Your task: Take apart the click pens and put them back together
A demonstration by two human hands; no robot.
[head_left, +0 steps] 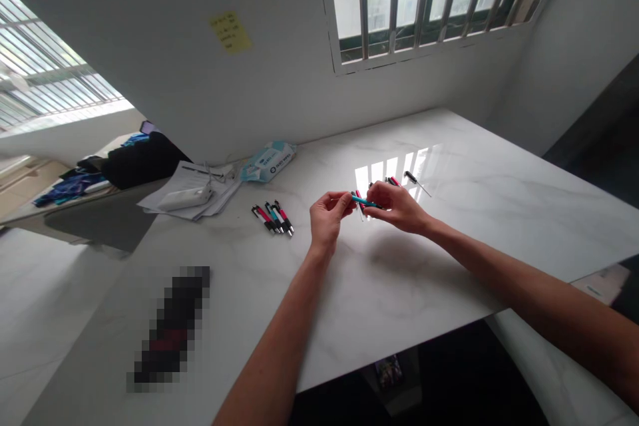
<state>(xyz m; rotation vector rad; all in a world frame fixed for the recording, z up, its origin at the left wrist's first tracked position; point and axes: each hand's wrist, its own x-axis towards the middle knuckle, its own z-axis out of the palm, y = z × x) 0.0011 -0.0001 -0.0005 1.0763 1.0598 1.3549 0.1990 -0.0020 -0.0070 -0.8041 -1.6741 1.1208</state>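
Observation:
Above the marble-patterned table (399, 266), a teal pen (363, 201) is held between my two hands. My left hand (328, 214) pinches its left end with thumb and fingers. Closed around its dark right end is my right hand (397, 206). Behind and beneath the hands lie a few red and dark pen parts (393, 181), partly hidden by my fingers. To the left, several click pens (273, 218) in red, teal, white and black lie side by side. A small screwdriver (417, 182) with a black handle rests to the right of my right hand.
A pack of wipes (269, 161) lies against the wall, beside a stack of papers (200, 190) with a white device (187, 198) on it. A pixelated dark object (172, 329) is at the left front. The table's front edge runs below my forearms.

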